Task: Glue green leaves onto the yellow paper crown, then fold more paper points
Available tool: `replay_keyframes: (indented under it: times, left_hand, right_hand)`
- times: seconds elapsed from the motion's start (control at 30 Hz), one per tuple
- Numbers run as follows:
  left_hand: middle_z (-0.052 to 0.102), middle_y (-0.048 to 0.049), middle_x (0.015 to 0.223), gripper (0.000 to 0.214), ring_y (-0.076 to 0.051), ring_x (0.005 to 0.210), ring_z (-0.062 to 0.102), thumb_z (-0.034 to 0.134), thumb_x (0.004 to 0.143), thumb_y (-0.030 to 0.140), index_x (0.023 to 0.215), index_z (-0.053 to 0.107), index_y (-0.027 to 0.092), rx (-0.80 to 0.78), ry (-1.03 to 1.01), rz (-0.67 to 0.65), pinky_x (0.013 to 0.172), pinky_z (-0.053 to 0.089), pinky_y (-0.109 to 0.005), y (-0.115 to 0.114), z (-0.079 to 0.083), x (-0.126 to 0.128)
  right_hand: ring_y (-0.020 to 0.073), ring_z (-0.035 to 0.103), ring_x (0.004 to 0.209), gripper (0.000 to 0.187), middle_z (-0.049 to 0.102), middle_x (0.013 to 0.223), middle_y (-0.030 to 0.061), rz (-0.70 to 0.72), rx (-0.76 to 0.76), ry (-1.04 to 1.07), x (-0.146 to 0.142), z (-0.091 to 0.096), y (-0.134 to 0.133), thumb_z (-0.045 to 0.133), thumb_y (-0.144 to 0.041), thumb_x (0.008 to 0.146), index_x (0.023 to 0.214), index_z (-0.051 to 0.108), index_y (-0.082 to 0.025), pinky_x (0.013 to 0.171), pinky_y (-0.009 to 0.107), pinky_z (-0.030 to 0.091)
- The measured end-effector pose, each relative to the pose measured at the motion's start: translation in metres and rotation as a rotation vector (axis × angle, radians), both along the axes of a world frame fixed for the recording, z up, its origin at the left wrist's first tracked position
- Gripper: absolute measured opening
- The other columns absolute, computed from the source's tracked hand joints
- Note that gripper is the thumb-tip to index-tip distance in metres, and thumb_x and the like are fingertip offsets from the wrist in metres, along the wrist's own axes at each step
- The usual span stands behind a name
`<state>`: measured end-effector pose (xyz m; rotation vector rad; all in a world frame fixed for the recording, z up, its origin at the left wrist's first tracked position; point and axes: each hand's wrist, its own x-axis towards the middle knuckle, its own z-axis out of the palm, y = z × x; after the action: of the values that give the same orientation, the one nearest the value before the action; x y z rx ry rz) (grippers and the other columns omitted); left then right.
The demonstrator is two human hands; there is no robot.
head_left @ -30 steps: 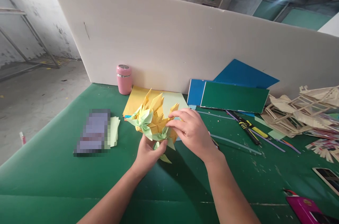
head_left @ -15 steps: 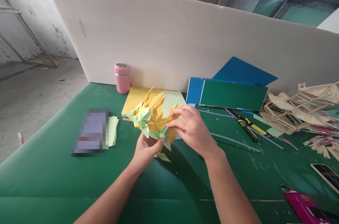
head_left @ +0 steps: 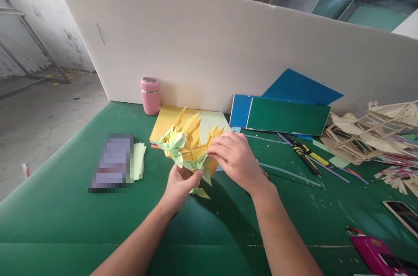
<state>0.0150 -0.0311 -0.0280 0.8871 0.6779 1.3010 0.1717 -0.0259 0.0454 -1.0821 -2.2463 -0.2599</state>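
A spiky folded paper piece point(head_left: 189, 143), yellow with pale green parts, is held up just above the green table cover point(head_left: 65, 215). My left hand point(head_left: 179, 184) grips it from below, fingers closed round its underside. My right hand point(head_left: 237, 160) pinches its right side, fingertips pressed on a yellow point. A pale green flap point(head_left: 200, 192) hangs under the piece by my left thumb.
A pink flask point(head_left: 150, 95) stands by the white board wall point(head_left: 209, 58). Yellow and light green sheets point(head_left: 166, 121) lie behind the piece. Blue and green cards point(head_left: 287, 115) lean at the back. Pens and a knife point(head_left: 305, 156), wooden model parts point(head_left: 369, 132), a small paper stack point(head_left: 139, 160) and a magenta case point(head_left: 375, 256) lie around.
The paper piece has turned slightly between my hands. My right fingers have shifted a little on its right side. The view has barely moved.
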Motion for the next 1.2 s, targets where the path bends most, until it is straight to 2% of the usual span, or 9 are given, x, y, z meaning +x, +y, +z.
replay_keyframes:
  times: [0.4,0.5,0.6,0.73,0.83,0.9,1.03,1.13,1.2]
  left_hand:
    - [0.072,-0.0112,0.106,0.059,-0.028,0.099,0.066,0.081,0.063,0.029,0.117,0.061,0.016,0.011,-0.018,-0.073,0.085,0.051,-0.037,-0.002,-0.002,-0.001]
    - [0.072,-0.0102,0.106,0.06,-0.027,0.101,0.065,0.082,0.062,0.029,0.117,0.061,0.017,0.004,-0.038,-0.057,0.087,0.05,-0.036,0.0,-0.003,-0.001]
    - [0.072,-0.0099,0.108,0.062,-0.027,0.105,0.064,0.083,0.06,0.029,0.117,0.061,0.018,-0.02,-0.073,-0.035,0.09,0.049,-0.035,0.001,-0.001,-0.001]
    - [0.069,-0.0096,0.115,0.059,-0.027,0.111,0.061,0.084,0.059,0.027,0.113,0.063,0.019,-0.046,-0.12,0.014,0.093,0.049,-0.034,0.001,0.006,-0.003]
    - [0.069,-0.0089,0.116,0.055,-0.028,0.112,0.06,0.085,0.058,0.026,0.109,0.065,0.02,-0.05,-0.15,0.032,0.093,0.049,-0.035,0.002,0.01,-0.004]
    - [0.07,-0.0079,0.115,0.054,-0.028,0.111,0.061,0.085,0.057,0.026,0.107,0.065,0.021,-0.047,-0.163,0.044,0.093,0.049,-0.036,0.002,0.011,-0.004]
    - [0.069,-0.0057,0.116,0.055,-0.026,0.11,0.062,0.085,0.057,0.033,0.108,0.064,0.025,-0.013,-0.173,0.078,0.092,0.05,-0.035,0.006,0.008,-0.004]
    - [0.067,-0.0067,0.12,0.065,-0.028,0.114,0.058,0.086,0.051,0.045,0.109,0.064,0.026,0.082,-0.146,0.064,0.091,0.05,-0.035,0.008,0.002,-0.005]
    - [0.066,-0.0081,0.121,0.069,-0.029,0.118,0.055,0.089,0.046,0.043,0.108,0.065,0.025,0.134,-0.071,0.029,0.096,0.047,-0.036,0.007,-0.001,-0.004]
  right_hand:
    - [0.0166,0.055,0.088,0.021,0.072,0.089,-0.0042,-0.048,0.045,-0.085,0.003,-0.002,0.0,0.051,-0.013,0.092,0.081,0.065,-0.024,0.076,0.032,0.03]
    - [0.0174,0.055,0.089,0.02,0.072,0.09,-0.0049,-0.059,0.066,-0.049,0.004,-0.001,0.0,0.052,-0.015,0.092,0.083,0.067,-0.026,0.077,0.033,0.03]
    - [0.02,0.055,0.092,0.016,0.071,0.097,-0.002,-0.144,0.081,0.026,0.008,0.003,-0.001,0.053,-0.019,0.091,0.092,0.067,-0.027,0.08,0.035,0.033]
    - [0.0238,0.052,0.101,0.02,0.065,0.112,0.0031,-0.264,-0.028,0.025,0.017,0.005,-0.002,0.052,-0.017,0.089,0.103,0.064,-0.025,0.084,0.037,0.037]
    - [0.0264,0.049,0.107,0.03,0.059,0.123,0.0055,-0.291,-0.126,-0.05,0.019,-0.001,0.0,0.052,-0.013,0.087,0.111,0.061,-0.025,0.086,0.041,0.039]
    - [0.0281,0.048,0.11,0.03,0.057,0.127,0.0063,-0.29,-0.147,-0.102,0.018,-0.006,0.003,0.054,-0.01,0.084,0.109,0.063,-0.025,0.088,0.043,0.039]
    - [0.0277,0.051,0.106,0.018,0.061,0.122,0.0057,-0.277,-0.089,-0.122,0.014,-0.007,0.007,0.054,-0.01,0.085,0.089,0.066,-0.023,0.084,0.042,0.042]
    - [0.0245,0.054,0.094,0.018,0.066,0.111,0.0059,-0.247,-0.02,-0.072,0.014,-0.002,0.006,0.049,-0.011,0.089,0.088,0.064,-0.021,0.078,0.039,0.044]
    - [0.0232,0.055,0.088,0.018,0.067,0.104,0.0063,-0.228,0.024,-0.039,0.013,0.002,0.004,0.048,-0.011,0.089,0.09,0.063,-0.021,0.077,0.038,0.045]
